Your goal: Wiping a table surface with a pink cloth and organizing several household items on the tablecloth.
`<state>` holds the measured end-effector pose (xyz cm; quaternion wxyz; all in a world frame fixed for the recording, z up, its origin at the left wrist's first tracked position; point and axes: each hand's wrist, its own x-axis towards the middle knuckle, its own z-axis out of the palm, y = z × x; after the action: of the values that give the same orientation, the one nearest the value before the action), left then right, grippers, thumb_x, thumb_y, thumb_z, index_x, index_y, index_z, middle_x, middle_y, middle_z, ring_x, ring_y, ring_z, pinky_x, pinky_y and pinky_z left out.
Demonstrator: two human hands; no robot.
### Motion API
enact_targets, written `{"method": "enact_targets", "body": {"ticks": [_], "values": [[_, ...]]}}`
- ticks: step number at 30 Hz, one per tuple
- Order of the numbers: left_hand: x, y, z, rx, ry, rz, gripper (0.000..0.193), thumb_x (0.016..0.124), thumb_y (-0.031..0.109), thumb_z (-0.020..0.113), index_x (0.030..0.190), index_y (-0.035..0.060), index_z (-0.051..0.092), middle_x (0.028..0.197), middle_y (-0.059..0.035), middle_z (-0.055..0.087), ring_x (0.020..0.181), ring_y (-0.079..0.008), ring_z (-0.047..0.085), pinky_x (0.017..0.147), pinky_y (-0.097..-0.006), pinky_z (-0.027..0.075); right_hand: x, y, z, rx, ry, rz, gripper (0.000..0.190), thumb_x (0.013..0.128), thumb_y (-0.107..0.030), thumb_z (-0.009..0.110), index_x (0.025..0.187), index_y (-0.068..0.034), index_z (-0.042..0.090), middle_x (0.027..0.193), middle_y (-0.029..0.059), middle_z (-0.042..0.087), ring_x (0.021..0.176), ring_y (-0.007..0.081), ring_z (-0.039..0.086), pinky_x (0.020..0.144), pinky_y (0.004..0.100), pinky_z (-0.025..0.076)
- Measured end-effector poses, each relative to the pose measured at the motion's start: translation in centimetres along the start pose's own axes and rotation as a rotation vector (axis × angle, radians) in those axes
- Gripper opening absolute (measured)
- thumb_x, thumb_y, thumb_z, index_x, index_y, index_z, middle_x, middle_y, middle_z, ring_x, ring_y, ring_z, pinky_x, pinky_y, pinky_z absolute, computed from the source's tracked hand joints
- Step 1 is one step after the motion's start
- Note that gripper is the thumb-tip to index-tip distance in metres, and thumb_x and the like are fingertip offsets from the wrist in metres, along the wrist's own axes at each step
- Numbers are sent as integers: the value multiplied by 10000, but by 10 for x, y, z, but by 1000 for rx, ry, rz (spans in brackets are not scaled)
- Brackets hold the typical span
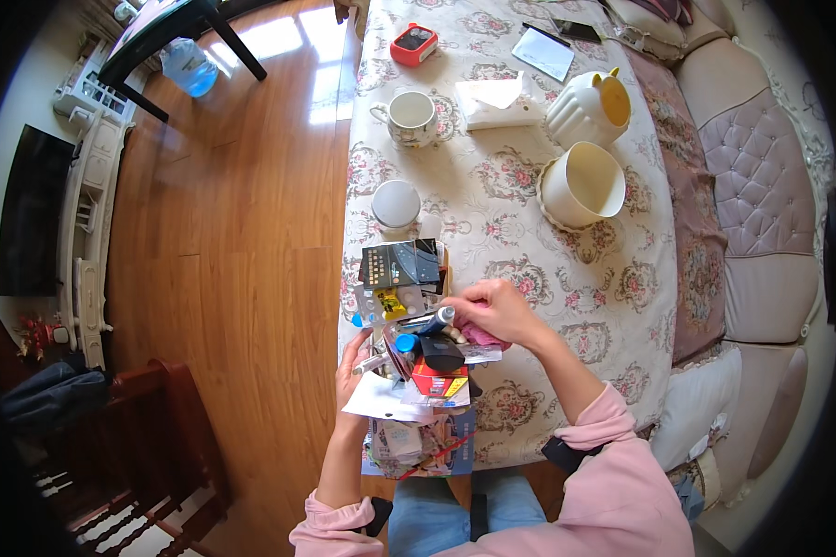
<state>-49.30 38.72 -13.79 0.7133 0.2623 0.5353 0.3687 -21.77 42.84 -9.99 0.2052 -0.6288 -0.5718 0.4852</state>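
A heap of small items lies at the table's near left edge. My right hand [501, 313] pinches a bunched pink thing [479, 333] at its right side. Against the heap's left side rests my left hand [350, 369], its fingers partly hidden behind a white sheet [383, 397] and a slim silver tube; its grip is unclear. Between the hands are a dark blue tube [437, 320], a blue cap [407, 342], a black rounded case [442, 353] and a red box [437, 379]. Just beyond lie a blister pack [366, 306], a yellow wrapper [390, 304] and a dark patterned box [400, 264].
Farther up the floral tablecloth [508, 230] stand a round white-lidded jar [396, 203], a mug [412, 118], tissues [498, 104], a cream container [585, 182] and a white pitcher [589, 110]. A wooden chair [174, 418] is left, a tufted sofa [756, 157] right.
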Motion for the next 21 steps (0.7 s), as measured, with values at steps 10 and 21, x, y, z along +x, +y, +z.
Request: {"method": "enact_targets", "body": {"ticks": [10, 21], "values": [[-17, 10, -5, 154, 142, 153, 438, 989, 229, 527, 1348, -22, 515, 1294, -175, 567, 1162, -196, 557, 995, -331, 437, 2, 33, -23, 327, 17, 82, 424, 900, -145, 621, 1322, -102, 619, 1167, 79, 690, 946, 84, 646, 822, 252, 527], [-53, 13, -6, 199, 27, -187, 549, 1014, 131, 487, 1530, 41, 322, 1340, -104, 550, 1134, -150, 566, 977, -287, 453, 47, 17, -2, 162, -186, -44, 945, 730, -21, 634, 1552, -281, 248, 1476, 180, 468, 1269, 384, 533, 1041, 401, 449]]}}
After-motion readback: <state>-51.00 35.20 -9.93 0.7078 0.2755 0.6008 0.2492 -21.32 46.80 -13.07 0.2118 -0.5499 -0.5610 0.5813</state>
